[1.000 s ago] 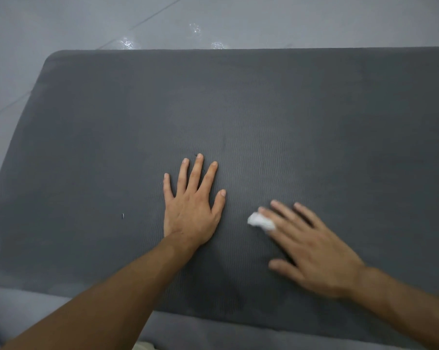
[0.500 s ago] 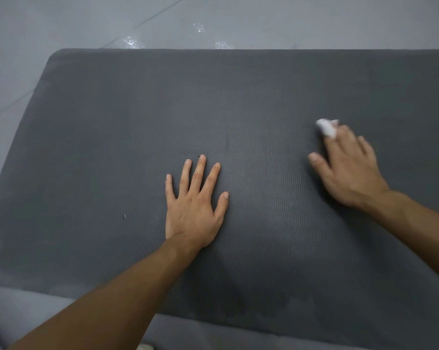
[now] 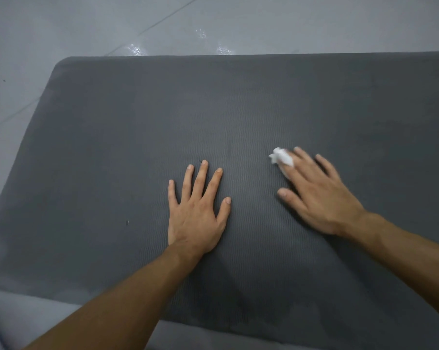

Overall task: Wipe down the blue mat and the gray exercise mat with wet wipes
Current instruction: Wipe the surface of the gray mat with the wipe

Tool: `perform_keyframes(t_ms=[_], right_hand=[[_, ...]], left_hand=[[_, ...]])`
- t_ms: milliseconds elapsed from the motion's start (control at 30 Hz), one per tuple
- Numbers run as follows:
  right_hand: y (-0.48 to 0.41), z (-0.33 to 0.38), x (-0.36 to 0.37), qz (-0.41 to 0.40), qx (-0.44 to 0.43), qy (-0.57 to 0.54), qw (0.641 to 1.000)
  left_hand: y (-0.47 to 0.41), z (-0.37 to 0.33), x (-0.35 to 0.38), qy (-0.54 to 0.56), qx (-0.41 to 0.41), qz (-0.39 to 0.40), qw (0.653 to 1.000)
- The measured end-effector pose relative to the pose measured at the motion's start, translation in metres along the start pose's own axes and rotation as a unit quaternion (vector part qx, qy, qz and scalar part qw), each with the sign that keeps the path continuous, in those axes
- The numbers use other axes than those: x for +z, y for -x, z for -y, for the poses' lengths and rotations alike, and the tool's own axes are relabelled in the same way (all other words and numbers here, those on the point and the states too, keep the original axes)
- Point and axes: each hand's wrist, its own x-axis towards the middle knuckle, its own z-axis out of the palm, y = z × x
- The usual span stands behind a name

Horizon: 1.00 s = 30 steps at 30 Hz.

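- Pale tiled floor [image 3: 62, 26] fills the background, with glare spots just past the far edge of the gray exercise mat [image 3: 137, 122], which lies flat on it.
- We see the left hand [image 3: 198, 213] palm down on the mat near its middle, fingers [image 3: 200, 178] straight and spread, holding nothing; we read it as bracing the mat.
- Right hand [image 3: 319, 195] is also flat on the mat, a little to the right of the left. Its fingers are extended and slightly apart, blurred, and press a small crumpled wet wipe [image 3: 281, 157] onto the mat under the index finger.
- The wipe is touching the mat and sticks out past the fingertip.
- Progress, our judgement: gray mat wiping is mid-way. Darker, damp-looking patches show along the near edge, and the far and left parts look drier.
- A small speck [image 3: 127, 222] sits on the mat left of the left hand, not yet wiped.
- Blue mat: we cannot place it. A paler strip [image 3: 36, 309] shows along the near edge, but we cannot tell what it is, so the blue mat's status is unknown.
- Containers: none in view and no wipe packet visible, so no contents to report.
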Motion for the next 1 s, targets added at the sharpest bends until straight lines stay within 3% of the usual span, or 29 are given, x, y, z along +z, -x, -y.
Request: perform_keyframes(t_ms=[267,433,533,767,900,1000], right_hand=[[0.002,-0.091,-0.022,-0.049,0.22,-0.027,0.974],[-0.005,-0.091,-0.023,-0.064,0.249,-0.053,0.965],[-0.015,-0.062,-0.018,-0.049,0.208,-0.066,0.975],[-0.025,0.031,-0.008,0.017,-0.026,-0.028,0.999],[-0.024,0.042,-0.003,0.043,-0.074,-0.009,0.996],[-0.022,0.025,-0.005,0.034,-0.036,-0.008,0.999]], left_hand=[[0.0,0.001,0.001,-0.003,0.002,-0.001,1.0],[0.001,0.0,0.002,-0.005,-0.001,-0.006,1.0],[0.0,0.0,0.003,-0.006,0.0,-0.006,1.0],[0.001,-0.001,0.002,-0.011,-0.006,-0.009,1.0],[0.001,-0.001,0.002,-0.014,-0.006,-0.006,1.0],[0.001,0.0,0.001,-0.008,-0.004,-0.006,1.0]])
